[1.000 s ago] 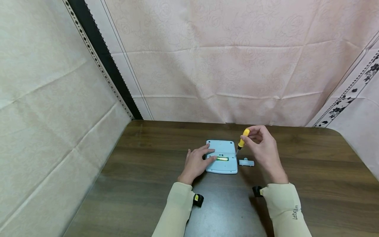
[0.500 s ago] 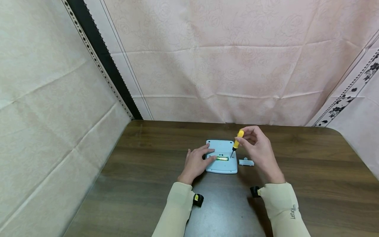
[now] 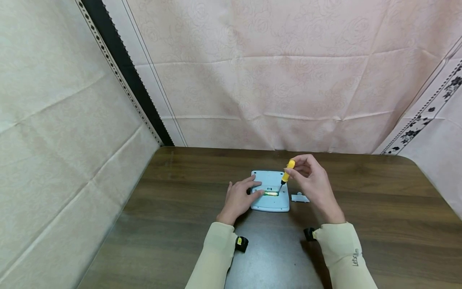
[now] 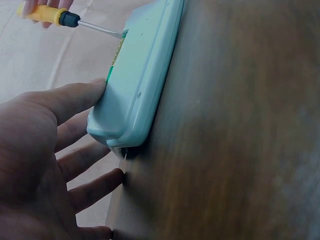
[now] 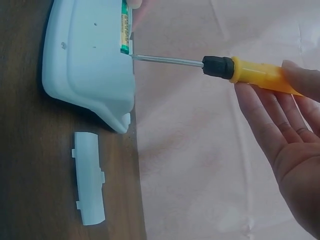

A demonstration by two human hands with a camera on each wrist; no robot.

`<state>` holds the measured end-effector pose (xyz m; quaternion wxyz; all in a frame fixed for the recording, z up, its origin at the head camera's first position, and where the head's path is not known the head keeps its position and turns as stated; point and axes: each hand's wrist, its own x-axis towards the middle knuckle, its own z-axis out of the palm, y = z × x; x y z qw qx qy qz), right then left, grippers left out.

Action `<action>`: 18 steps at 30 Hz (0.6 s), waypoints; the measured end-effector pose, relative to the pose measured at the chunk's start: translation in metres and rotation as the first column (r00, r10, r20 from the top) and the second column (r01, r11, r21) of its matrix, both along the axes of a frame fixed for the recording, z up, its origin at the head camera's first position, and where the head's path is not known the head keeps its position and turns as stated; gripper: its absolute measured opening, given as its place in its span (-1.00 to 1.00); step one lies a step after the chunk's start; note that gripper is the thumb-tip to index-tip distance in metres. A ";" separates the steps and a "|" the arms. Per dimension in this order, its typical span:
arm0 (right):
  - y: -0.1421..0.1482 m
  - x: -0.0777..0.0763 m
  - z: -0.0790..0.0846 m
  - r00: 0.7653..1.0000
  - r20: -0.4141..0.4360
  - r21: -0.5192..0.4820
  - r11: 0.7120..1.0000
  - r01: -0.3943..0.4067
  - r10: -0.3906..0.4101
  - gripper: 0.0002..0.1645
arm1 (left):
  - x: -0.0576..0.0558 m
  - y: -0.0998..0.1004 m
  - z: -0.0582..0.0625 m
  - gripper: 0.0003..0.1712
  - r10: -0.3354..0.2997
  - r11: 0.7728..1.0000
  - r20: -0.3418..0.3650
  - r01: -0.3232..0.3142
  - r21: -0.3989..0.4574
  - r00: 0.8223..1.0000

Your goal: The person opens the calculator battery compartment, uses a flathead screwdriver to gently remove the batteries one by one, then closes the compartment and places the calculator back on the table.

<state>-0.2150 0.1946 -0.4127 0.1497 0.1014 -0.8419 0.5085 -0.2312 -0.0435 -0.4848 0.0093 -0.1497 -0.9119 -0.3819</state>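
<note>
A light blue calculator-like device (image 3: 270, 205) lies back side up, its battery slot uncovered. A green battery (image 5: 125, 30) sits in the slot. My left hand (image 3: 238, 199) rests over the device's left side, fingers extended, with the thumb at the battery's left end. My right hand (image 3: 319, 188) pinches the yellow handle of a screwdriver (image 5: 260, 75) between thumb and fingers. The screwdriver slants down, and its metal tip is at the right end of the battery. Beside the device, on the right, lies the detached battery cover (image 5: 89, 177).
Brown wood-grain table (image 3: 173, 228) spreads on all sides of the device. Pale patterned cloth (image 3: 274, 88) hangs behind its far edge, and another cloth (image 3: 65, 160) hangs on the left.
My right hand has moved left with the screwdriver, taking its tip from the device's right edge to the battery's right end. The left hand, device and cover stay put.
</note>
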 end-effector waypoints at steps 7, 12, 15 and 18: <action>0.001 -0.001 -0.003 1.000 -0.002 -0.002 1.000 -0.010 0.010 -0.59 | 0.001 0.001 0.001 -0.57 0.007 1.000 0.003 -0.007 -0.008 1.000; 0.002 -0.002 -0.004 1.000 0.003 -0.010 1.000 -0.009 0.009 -0.59 | 0.002 0.001 0.002 -0.58 0.006 1.000 -0.006 -0.006 -0.011 1.000; 0.004 -0.002 -0.004 1.000 0.003 -0.019 1.000 -0.009 0.009 -0.59 | 0.002 0.001 0.002 -0.58 0.007 1.000 -0.011 -0.007 -0.015 1.000; 0.005 -0.002 -0.005 1.000 0.002 -0.031 0.999 -0.011 0.011 -0.60 | 0.002 0.001 0.001 -0.58 0.009 1.000 -0.006 -0.009 -0.018 1.000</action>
